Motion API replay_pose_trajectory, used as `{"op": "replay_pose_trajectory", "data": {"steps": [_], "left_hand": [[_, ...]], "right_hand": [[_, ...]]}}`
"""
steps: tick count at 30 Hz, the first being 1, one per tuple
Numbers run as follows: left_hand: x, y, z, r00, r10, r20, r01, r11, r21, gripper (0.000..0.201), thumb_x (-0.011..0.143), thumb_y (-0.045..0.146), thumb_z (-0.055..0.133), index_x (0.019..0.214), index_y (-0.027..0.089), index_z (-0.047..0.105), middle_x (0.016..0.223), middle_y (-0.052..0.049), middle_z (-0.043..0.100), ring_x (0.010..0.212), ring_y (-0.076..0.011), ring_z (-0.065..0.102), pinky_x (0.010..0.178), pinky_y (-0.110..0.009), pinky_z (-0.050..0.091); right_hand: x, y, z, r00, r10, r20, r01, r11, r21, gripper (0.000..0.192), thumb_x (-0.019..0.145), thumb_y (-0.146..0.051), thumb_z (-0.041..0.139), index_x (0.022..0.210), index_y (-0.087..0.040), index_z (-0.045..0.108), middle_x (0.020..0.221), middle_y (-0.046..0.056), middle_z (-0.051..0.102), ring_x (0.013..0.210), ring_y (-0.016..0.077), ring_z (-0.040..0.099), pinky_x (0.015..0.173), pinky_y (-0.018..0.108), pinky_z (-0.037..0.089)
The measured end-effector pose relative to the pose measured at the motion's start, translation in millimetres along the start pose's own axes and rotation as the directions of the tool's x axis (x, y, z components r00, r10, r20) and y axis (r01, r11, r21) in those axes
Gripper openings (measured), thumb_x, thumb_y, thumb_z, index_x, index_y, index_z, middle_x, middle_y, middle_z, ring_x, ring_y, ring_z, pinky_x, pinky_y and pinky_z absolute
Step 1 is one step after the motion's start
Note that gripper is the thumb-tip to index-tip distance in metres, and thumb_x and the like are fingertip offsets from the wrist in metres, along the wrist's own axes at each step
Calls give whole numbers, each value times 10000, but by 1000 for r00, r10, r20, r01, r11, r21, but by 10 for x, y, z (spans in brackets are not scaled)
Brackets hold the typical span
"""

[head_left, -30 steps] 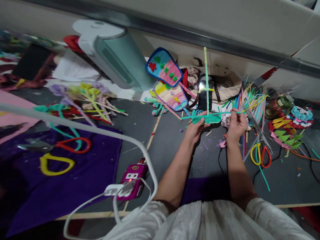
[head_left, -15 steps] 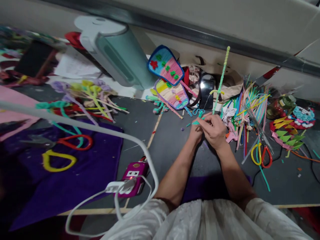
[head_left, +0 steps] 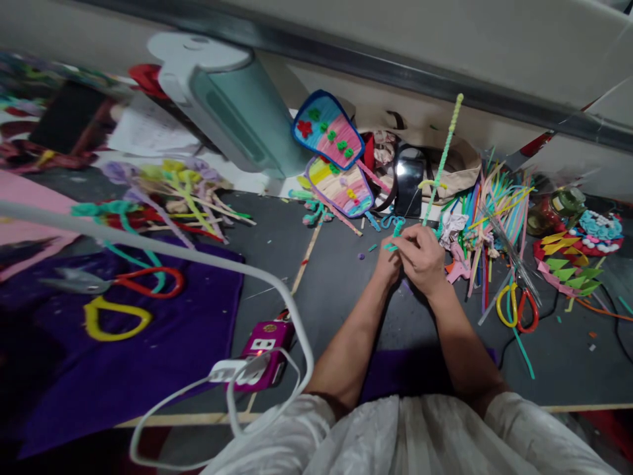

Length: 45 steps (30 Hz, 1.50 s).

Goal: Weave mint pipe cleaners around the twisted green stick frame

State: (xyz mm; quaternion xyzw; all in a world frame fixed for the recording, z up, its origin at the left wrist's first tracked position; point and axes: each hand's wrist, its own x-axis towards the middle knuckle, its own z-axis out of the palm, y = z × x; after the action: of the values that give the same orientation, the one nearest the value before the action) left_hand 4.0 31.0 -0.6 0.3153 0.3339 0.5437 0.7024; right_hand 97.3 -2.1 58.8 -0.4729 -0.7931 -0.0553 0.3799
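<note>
My left hand (head_left: pixel 387 264) and my right hand (head_left: pixel 422 257) meet over the dark table, both closed. Between their fingers is a green pipe cleaner (head_left: pixel 397 229), its short end poking out above my left hand. A long twisted stem (head_left: pixel 448 148) of the same fuzzy kind, green turning yellow at the tip, rises up and to the right from behind my right hand. A thin yellow piece (head_left: pixel 432 185) crosses it. My fingertips hide where these parts join.
Two striped fan-shaped craft pieces (head_left: pixel 329 128) lie beyond my hands, beside a phone (head_left: pixel 409 179). To the right are bundled pipe cleaners (head_left: pixel 509 198) and scissors (head_left: pixel 517 307). Larger scissors (head_left: pixel 119 290) rest on purple cloth (head_left: pixel 198 330) at left, near a white cable (head_left: pixel 257 268) and magenta power strip (head_left: pixel 270 336).
The long stem has tilted slightly further right, its tip shifting right. Both hands stay in nearly the same place, and the green end by my left fingers points more upward.
</note>
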Motion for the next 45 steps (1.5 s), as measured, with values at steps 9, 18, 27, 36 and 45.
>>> {"op": "replay_pose_trajectory", "data": {"steps": [9,18,27,36,45], "left_hand": [[109,3,-82,999,-48,-25,44,988,-151,460,641,358,913,1042,172,784,935,-67,783,753,-172,722,692,-276,620],[132,-27,-142,998,-55,-26,49,983,-179,450,723,355,867,1121,181,748,1133,-90,753,825,-175,728,705,-276,630],[194,-76,-220,996,15,-91,-37,968,-246,480,788,352,830,1234,223,703,1296,-102,695,981,-204,712,829,-320,600],[198,-28,-224,992,-33,-122,-11,938,-345,426,766,276,843,1161,198,702,1079,-87,751,796,-152,704,683,-240,588],[235,-112,-258,981,-46,-186,-9,959,-284,381,788,322,821,1133,216,698,1039,-71,744,856,-192,714,776,-314,596]], "right_hand": [[16,63,-66,847,482,-222,-245,726,642,126,972,-318,592,966,-240,691,944,42,772,766,165,705,689,300,554],[58,67,-123,712,688,-139,-368,534,761,229,934,-436,633,900,-210,627,879,37,790,636,143,705,524,241,503],[-131,151,60,850,509,-135,-407,797,446,191,978,-407,567,1017,-265,688,948,21,801,788,190,760,695,313,601],[-76,92,23,898,434,-72,-379,847,372,215,987,-393,537,979,-246,694,871,38,791,756,189,756,697,299,590],[-121,112,33,873,478,-97,-414,831,371,230,989,-392,522,1025,-240,691,933,52,791,825,190,765,759,305,615]]}}
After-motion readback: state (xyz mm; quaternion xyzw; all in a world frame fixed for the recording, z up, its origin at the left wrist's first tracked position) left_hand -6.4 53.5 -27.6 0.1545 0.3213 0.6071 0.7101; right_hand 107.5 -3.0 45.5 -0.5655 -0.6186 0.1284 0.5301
